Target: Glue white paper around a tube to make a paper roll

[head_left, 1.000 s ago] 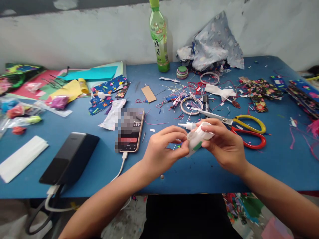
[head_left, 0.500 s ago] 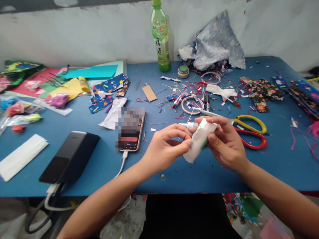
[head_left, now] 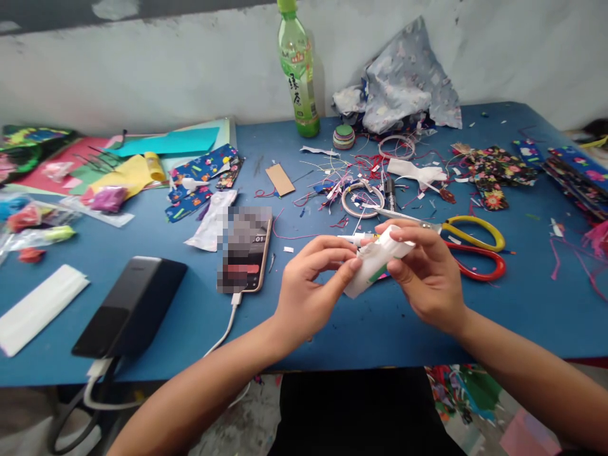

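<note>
Blue table [head_left: 522,304] against a grey-white wall, craft litter all over. Hands meet at near centre, just above tabletop, both clamped on one white tube [head_left: 375,263] w/ green label. Right hand [head_left: 427,275] wraps tube's upper half, fingers curled over the top. Nozzle [head_left: 354,239] pokes out left past the fingertips. Left hand [head_left: 308,288] pinches tube's flat lower end btw thumb + forefinger. Cap on or off: can't tell.

Change over last sec: tube sat more upright in right hand, tail hanging free half a sec back. Now it lies flatter, tail swung toward left hand and caught in the pinch. Nozzle a bit lower, still points left. Hands stay together, no nearer, no farther. Reads as hold going from mostly one-handed to properly two-handed, w/ pressure at tail end (my judgement only). Nothing seen coming out of nozzle.

Around:
- Scissors [head_left: 468,244], yellow + red handles, just beyond right hand, blades running left behind nozzle.
- Tape ring [head_left: 363,199] + thread scraps farther back.
- Phone [head_left: 244,250] left of left hand, cabled to power bank [head_left: 130,307] at near left.
- Bottle [head_left: 297,69] far centre by wall, cloth heap [head_left: 403,82] to its right.
- Paper sheets [head_left: 142,152] far left.
</note>
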{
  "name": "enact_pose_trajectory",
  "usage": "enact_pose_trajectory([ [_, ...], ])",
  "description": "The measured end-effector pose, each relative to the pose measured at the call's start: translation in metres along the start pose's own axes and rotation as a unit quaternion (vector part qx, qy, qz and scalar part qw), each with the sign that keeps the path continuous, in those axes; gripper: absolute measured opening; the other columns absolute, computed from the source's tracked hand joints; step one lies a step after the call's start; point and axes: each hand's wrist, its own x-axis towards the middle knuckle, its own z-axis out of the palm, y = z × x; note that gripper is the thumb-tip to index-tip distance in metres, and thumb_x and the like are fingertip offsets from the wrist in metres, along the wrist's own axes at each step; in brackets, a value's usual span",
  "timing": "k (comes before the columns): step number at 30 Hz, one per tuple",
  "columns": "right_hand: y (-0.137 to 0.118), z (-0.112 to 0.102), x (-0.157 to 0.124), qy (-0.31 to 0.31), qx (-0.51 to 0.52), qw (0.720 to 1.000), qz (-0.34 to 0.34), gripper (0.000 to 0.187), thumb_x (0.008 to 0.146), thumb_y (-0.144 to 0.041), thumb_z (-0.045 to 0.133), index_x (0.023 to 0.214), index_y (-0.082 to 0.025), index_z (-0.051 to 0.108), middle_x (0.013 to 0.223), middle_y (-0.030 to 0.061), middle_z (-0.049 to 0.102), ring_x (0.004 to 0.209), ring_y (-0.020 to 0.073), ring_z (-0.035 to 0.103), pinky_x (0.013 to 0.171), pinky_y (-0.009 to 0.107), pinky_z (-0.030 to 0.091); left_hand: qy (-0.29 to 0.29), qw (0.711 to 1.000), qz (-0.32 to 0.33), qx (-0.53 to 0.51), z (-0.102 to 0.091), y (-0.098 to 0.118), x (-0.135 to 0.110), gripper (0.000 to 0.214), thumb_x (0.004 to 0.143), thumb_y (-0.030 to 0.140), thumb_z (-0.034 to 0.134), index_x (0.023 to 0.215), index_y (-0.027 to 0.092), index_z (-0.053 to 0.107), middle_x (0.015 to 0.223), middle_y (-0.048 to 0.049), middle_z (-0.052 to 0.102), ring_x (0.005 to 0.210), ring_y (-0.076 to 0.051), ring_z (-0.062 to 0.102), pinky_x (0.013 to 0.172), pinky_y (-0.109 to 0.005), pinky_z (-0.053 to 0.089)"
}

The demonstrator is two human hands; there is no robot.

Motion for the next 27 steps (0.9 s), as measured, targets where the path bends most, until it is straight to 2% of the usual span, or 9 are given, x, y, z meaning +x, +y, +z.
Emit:
enact_pose_trajectory([
  [4, 0.0033, -0.0019, -0.0021, 0.001, 0.024, 0.999, 0.031, 0.029, 0.09, -0.02, 0.062, 0.115, -0.035, 0.062, 0.119, 0.0011, 0.058, 0.114, 0.0196, 0.061, 0.096, 0.038, 0.055, -0.012, 0.999, -0.042, -0.024, -0.0011, 0.0011, 0.0018, 0.005, 0.083, 0.018, 0.069, 0.083, 0.018, 0.074, 0.093, -0.0053, 0.069, 0.086, -0.014, 0.067, 0.067, -0.022, 0.058],
  [8, 0.0045, -0.0037, -0.0041, 0.005, 0.045, 0.997, 0.068, 0.027, 0.091, -0.026, 0.062, 0.115, -0.038, 0.059, 0.124, 0.0005, 0.058, 0.111, 0.0197, 0.063, 0.096, 0.041, 0.055, -0.053, 0.994, -0.077, -0.058, -0.0054, 0.0031, 0.0055, 0.01, 0.086, 0.02, 0.067, 0.08, 0.02, 0.074, 0.096, -0.0049, 0.072, 0.096, -0.017, 0.067, 0.082, -0.029, 0.059],
  [11, 0.0035, -0.0037, -0.0039, 0.01, 0.034, 0.997, 0.074, 0.026, 0.09, -0.03, 0.063, 0.115, -0.038, 0.058, 0.125, 0.001, 0.059, 0.115, 0.0212, 0.061, 0.096, 0.042, 0.055, -0.063, 0.991, -0.088, -0.076, -0.0064, 0.004, 0.0054, 0.012, 0.087, 0.027, 0.065, 0.087, 0.02, 0.075, 0.1, -0.0064, 0.072, 0.096, -0.017, 0.067, 0.078, -0.028, 0.06],
  [15, 0.001, -0.0026, -0.0024, 0.031, 0.009, 0.999, 0.036, 0.026, 0.088, -0.029, 0.066, 0.112, -0.038, 0.061, 0.121, 0.0008, 0.06, 0.118, 0.0223, 0.06, 0.098, 0.046, 0.054, -0.032, 0.995, -0.081, -0.054, -0.0034, 0.0041, 0.0023, 0.011, 0.077, 0.023, 0.075, 0.087, 0.018, 0.075, 0.098, -0.0065, 0.069, 0.088, -0.015, 0.067, 0.072, -0.024, 0.061],
  [18, -0.0004, -0.0021, -0.0021, 0.047, -0.023, 0.999, -0.013, 0.029, 0.088, -0.025, 0.066, 0.113, -0.041, 0.062, 0.12, 0.0, 0.058, 0.111, 0.0211, 0.062, 0.097, 0.046, 0.056, -0.004, 0.998, -0.065, -0.02, -0.0013, 0.0039, 0.0011, 0.003, 0.078, 0.02, 0.073, 0.079, 0.017, 0.075, 0.093, -0.0062, 0.069, 0.084, -0.014, 0.067, 0.069, -0.023, 0.061],
  [23, -0.0028, -0.0008, -0.0014, 0.029, -0.042, 0.997, -0.053, 0.034, 0.088, -0.02, 0.065, 0.116, -0.04, 0.062, 0.117, 0.0013, 0.057, 0.112, 0.0204, 0.062, 0.092, 0.043, 0.06, -0.013, 0.997, -0.067, -0.029, -0.0016, 0.0041, 0.0027, 0.003, 0.078, 0.018, 0.073, 0.079, 0.017, 0.076, 0.093, -0.0059, 0.07, 0.085, -0.014, 0.067, 0.069, -0.022, 0.061],
  [27, -0.0053, 0.0005, -0.0001, 0.023, -0.063, 0.997, -0.047, 0.03, 0.087, -0.021, 0.067, 0.111, -0.04, 0.064, 0.113, 0.0012, 0.058, 0.102, 0.0208, 0.068, 0.086, 0.042, 0.062, -0.016, 0.998, -0.066, -0.015, -0.0021, 0.0033, 0.0026, 0.003, 0.08, 0.018, 0.071, 0.079, 0.017, 0.074, 0.094, -0.0057, 0.067, 0.082, -0.013, 0.066, 0.063, -0.02, 0.06],
])
